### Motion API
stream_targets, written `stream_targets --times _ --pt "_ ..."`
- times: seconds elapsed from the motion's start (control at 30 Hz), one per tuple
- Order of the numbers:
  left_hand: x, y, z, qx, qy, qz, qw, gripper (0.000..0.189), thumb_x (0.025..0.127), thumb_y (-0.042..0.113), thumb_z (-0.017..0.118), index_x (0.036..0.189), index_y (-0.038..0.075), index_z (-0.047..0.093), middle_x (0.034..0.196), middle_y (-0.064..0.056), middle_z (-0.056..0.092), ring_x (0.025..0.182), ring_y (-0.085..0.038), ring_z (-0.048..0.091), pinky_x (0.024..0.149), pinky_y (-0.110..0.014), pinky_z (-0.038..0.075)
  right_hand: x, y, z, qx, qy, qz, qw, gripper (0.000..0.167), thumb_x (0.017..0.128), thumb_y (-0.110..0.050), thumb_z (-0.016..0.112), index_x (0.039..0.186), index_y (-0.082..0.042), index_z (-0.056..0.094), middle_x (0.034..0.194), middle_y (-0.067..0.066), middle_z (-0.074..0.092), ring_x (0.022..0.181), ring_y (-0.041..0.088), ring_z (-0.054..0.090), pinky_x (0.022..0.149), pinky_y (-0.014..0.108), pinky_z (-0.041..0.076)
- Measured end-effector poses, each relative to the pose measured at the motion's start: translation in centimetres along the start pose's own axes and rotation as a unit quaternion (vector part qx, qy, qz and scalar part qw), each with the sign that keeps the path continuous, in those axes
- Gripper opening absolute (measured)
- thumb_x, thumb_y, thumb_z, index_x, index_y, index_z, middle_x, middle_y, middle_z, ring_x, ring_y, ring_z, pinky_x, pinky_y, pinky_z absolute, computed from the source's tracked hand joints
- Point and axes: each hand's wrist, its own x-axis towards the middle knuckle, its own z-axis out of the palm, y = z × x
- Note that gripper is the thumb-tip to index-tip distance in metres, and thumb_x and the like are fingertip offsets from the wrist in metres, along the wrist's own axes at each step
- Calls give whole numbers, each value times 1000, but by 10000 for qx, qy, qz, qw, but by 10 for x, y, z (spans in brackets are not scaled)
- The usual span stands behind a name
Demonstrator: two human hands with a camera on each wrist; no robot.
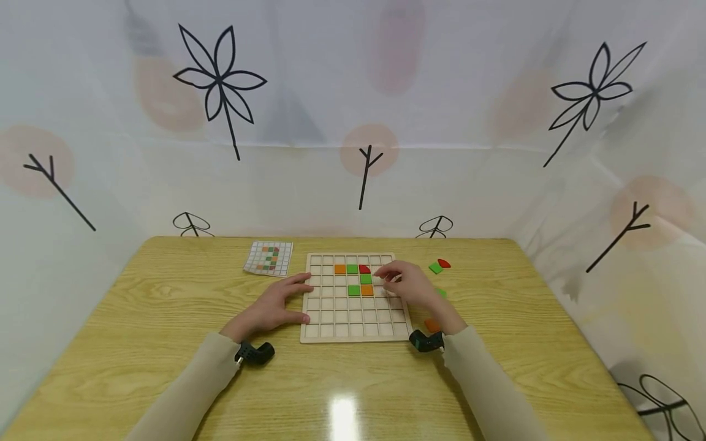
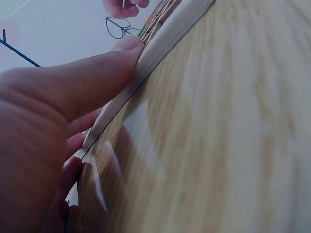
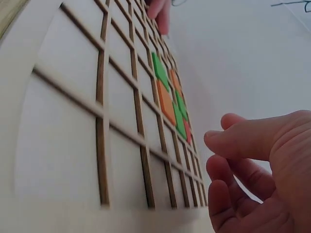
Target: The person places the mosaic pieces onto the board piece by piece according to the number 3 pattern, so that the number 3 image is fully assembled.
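Pale wooden grid board (image 1: 328,316) sat mid-table. Person's left hand (image 1: 276,304) was spread along its 9 o'clock edge, thumb and fingers touching the rim, gripping nothing. Right hand (image 1: 408,283) hovered over the 2 o'clock part, fingers loosely bent, no tile visible in them. Hands apart.

Six flat coloured tiles lay in cells toward 12 to 1 o'clock, incl. the red round-edged tile (image 1: 364,269). Loose flat square orange tile (image 1: 432,325) was off-board at 4 o'clock, partly behind the right wrist. White gridded paper pattern card (image 1: 268,258) at 10 o'clock.

My read: good technique meant light left-hand bracing, right fingers clear of seated tiles, each tile lowered flat between ridges, curved sides checked against the card.
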Motion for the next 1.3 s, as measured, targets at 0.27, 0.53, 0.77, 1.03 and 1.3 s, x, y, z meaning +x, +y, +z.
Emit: stream_targets --times 0.27,0.53,0.77,1.03,1.3 --pt "0 2 0 -35 -23 -11 10000 69 85 43 78 141 8 57 160 -8 31 146 -36 26 114 -59 25 -20 25 -26 -138 308 151 9993 25 95 -5 64 120 -4 69 118 11 63 103 28 55 90 44 50" --pt "1 0 1 17 -33 25 10000 70 85 42 79 141 7 57 160 -8 31 146 -35 26 115 -57 25 -45 53 -53 -774 713 322 9939 26 90 -6 72 116 -2 71 121 18 62 111 39 54 89 55 48" --pt "1 1 1 1 -41 57 10000 70 85 42 78 142 7 56 160 -9 31 146 -36 26 114 -58 25 -62 75 -66 -710 614 598 9938 30 91 -11 74 119 -2 69 122 17 62 109 35 56 92 51 47" --pt "1 2 0 1 -24 48 10000 70 85 41 79 142 6 56 160 -10 31 146 -36 26 114 -58 25 -66 80 -72 -300 349 785 9959 35 94 -22 72 123 -3 68 124 15 62 110 32 58 89 41 48" --pt "1 2 -2 30 -15 14 10000 70 85 43 79 141 7 56 160 -8 31 146 -35 26 115 -58 24 -66 82 -78 -58 68 640 9979 40 91 -13 74 128 -2 65 126 16 61 110 30 56 88 33 48"
